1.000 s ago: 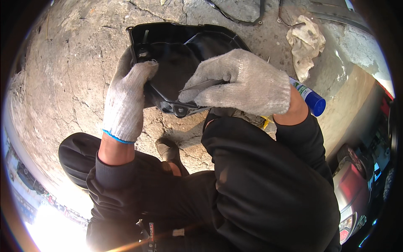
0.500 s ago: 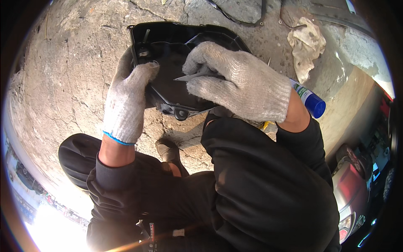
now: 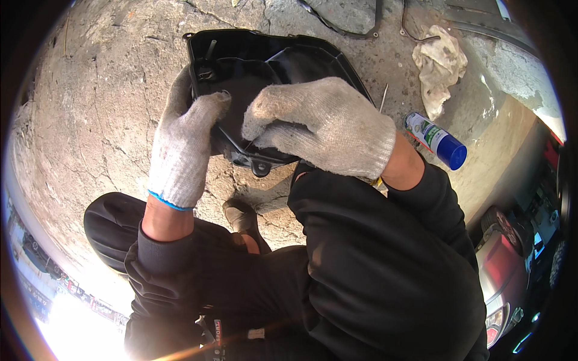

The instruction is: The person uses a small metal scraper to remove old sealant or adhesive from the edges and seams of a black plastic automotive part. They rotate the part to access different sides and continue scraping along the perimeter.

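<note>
A black oil pan (image 3: 241, 71), shallow with a flanged rim, is held above the concrete between my knees and the far ground. My left hand (image 3: 180, 144), in a whitish knit glove, grips its left wall, the thumb over the rim and the other fingers hidden outside. Over the near part of the pan is my gloved right hand (image 3: 331, 123), its fingers closed in a pinch. Only the tip of a thin blade (image 3: 248, 145) shows under those fingers, at the near rim; the rest is hidden by the glove.
On the ground to the right lie a spray can (image 3: 435, 139) with a blue cap, a crumpled cloth (image 3: 441, 71) and a thin pointed rod (image 3: 385, 96). A black gasket-like strip (image 3: 346, 31) lies at the far side. A car (image 3: 503, 265) stands at lower right.
My right hand has shifted left and toward me with the blade, from over the pan's middle to its near rim. The pan has tilted slightly; my left hand keeps its grip.
</note>
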`<action>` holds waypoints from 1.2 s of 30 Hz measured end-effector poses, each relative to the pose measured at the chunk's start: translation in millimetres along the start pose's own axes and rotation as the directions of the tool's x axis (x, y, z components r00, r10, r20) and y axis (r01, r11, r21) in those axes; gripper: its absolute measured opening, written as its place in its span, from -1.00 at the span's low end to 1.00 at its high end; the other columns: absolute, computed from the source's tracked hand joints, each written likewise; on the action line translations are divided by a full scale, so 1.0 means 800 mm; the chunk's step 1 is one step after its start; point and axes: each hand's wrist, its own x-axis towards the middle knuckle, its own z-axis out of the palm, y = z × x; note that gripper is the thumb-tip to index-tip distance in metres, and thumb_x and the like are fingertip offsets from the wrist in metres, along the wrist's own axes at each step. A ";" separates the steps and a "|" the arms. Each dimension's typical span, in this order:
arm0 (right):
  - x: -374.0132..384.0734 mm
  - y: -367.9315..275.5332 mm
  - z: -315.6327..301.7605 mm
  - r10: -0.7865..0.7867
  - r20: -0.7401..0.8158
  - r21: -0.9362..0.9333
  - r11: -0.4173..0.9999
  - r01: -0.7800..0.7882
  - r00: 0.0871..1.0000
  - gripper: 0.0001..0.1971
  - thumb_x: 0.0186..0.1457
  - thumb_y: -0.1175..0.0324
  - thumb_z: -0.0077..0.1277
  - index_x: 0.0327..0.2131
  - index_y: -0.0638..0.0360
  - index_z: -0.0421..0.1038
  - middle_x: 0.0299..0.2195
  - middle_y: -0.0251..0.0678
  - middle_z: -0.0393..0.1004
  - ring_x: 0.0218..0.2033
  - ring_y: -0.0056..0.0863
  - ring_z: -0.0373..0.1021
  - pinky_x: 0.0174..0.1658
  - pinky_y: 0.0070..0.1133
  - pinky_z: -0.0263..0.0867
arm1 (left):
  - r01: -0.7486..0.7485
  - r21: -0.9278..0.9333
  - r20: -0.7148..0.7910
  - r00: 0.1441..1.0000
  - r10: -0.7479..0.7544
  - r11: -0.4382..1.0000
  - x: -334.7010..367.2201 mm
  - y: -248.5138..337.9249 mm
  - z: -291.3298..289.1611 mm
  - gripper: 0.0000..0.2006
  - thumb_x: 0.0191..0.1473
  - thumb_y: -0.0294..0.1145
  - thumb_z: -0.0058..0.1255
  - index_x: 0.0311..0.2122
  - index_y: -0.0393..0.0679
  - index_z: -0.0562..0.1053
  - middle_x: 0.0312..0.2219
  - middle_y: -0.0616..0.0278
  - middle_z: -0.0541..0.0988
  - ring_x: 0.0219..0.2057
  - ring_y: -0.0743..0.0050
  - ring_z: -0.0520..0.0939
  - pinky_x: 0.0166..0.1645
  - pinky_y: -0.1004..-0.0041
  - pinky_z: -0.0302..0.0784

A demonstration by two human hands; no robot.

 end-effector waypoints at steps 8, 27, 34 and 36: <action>-0.003 0.006 -0.008 0.013 0.059 0.122 0.992 -0.020 0.998 -0.81 0.17 0.54 0.34 -0.13 0.18 0.68 -0.23 -0.28 0.73 -0.20 -0.35 0.70 -0.07 -0.46 0.61 | -0.047 0.066 -0.016 0.999 0.048 0.997 0.000 0.002 0.001 -0.37 0.26 -0.33 0.17 0.40 -0.27 0.40 -0.15 0.22 0.64 -0.18 0.56 0.64 -0.19 0.56 0.63; 0.008 0.011 -0.005 0.061 0.071 0.213 0.974 -0.075 0.996 -0.83 0.19 0.54 0.32 -0.13 0.20 0.70 -0.23 -0.29 0.77 -0.21 -0.40 0.70 -0.04 -0.50 0.59 | -0.027 0.051 0.004 1.000 0.027 0.998 0.001 0.004 0.001 -0.35 0.26 -0.36 0.16 0.43 -0.28 0.36 -0.16 0.22 0.64 -0.27 0.58 0.64 -0.40 0.55 0.59; 0.006 0.011 -0.022 0.001 0.187 0.176 0.984 -0.035 0.982 -0.84 0.17 0.53 0.34 -0.16 0.19 0.71 -0.22 -0.30 0.75 -0.17 -0.38 0.69 -0.04 -0.46 0.60 | -0.072 0.106 -0.012 0.997 0.074 0.992 0.003 0.004 0.002 -0.34 0.26 -0.36 0.18 0.44 -0.29 0.35 -0.15 0.21 0.65 -0.25 0.57 0.65 -0.33 0.54 0.61; 0.006 0.012 -0.020 -0.027 0.106 0.144 0.990 0.011 0.994 -0.84 0.15 0.51 0.35 -0.17 0.17 0.71 -0.21 -0.31 0.74 -0.17 -0.37 0.68 -0.05 -0.45 0.60 | -0.081 0.088 -0.022 0.996 0.084 0.993 0.004 0.003 0.003 -0.34 0.26 -0.35 0.18 0.44 -0.29 0.35 -0.16 0.21 0.65 -0.25 0.57 0.65 -0.29 0.54 0.62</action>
